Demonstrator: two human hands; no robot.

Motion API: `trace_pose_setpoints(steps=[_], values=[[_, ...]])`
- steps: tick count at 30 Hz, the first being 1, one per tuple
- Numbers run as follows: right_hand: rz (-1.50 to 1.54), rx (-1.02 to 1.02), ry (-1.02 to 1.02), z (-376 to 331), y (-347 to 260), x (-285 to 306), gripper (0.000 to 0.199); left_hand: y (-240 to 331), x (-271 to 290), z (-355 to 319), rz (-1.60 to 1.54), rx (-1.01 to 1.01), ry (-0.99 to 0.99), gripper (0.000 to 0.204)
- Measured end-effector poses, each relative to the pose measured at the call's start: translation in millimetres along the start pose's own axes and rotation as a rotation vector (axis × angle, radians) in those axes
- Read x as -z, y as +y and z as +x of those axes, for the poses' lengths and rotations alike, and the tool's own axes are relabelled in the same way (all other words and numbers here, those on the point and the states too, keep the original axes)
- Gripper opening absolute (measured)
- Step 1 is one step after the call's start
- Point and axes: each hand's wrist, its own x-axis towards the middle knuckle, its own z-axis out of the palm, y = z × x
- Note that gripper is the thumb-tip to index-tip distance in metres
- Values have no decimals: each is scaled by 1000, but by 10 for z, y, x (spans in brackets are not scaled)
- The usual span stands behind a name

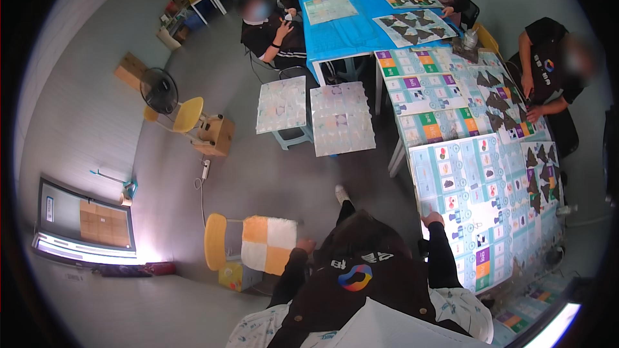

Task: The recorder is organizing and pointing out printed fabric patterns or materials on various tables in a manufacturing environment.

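Note:
My right hand [432, 218] is at the left edge of a large printed board [464, 174] with rows of small coloured pictures. Its fingers curl at that edge, where the board lies on the near end of the long table. Away from the table, my left hand [305, 245] hangs low beside a chair's orange and white checked cushion [269, 243]. It holds nothing that I can see, and its fingers look loosely apart. Beyond the board lie more printed sheets [425, 93], some with dark torn-looking pieces [500, 100] on them.
Two pale sheets [342, 119] rest on stools ahead. A blue-covered table [335, 32] stands farther off, with several people around it. At the right, a person [548, 71] works over the sheets. A fan [159, 90] and a yellow chair [188, 115] are on the left.

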Motion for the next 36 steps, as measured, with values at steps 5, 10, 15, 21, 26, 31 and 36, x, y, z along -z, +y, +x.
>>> trace_pose_setpoints(steps=[5, 10, 15, 21, 26, 31, 36], values=[[-10, -14, -8, 48, 132, -43, 67, 775, 911, -239, 1, -206, 679, 73], [18, 14, -4, 13, 7, 43, 65, 1292, 1610, -385, 34, -365, 996, 71], [5, -28, -89, -56, -70, 87, 66, 1430, 1756, -344, -96, -436, 985, 74], [27, -121, -105, -91, -47, 89, 59, 1247, 1457, -15, -27, -330, 733, 60], [39, -82, -82, -197, -190, 296, 57, 97, 324, 729, 521, -786, -253, 35], [75, -135, -77, -195, -55, 190, 57, -277, -352, 365, 50, -170, -131, 27], [105, -33, -30, -219, -67, 175, 65, -598, -313, 308, -495, -52, -175, 24]])
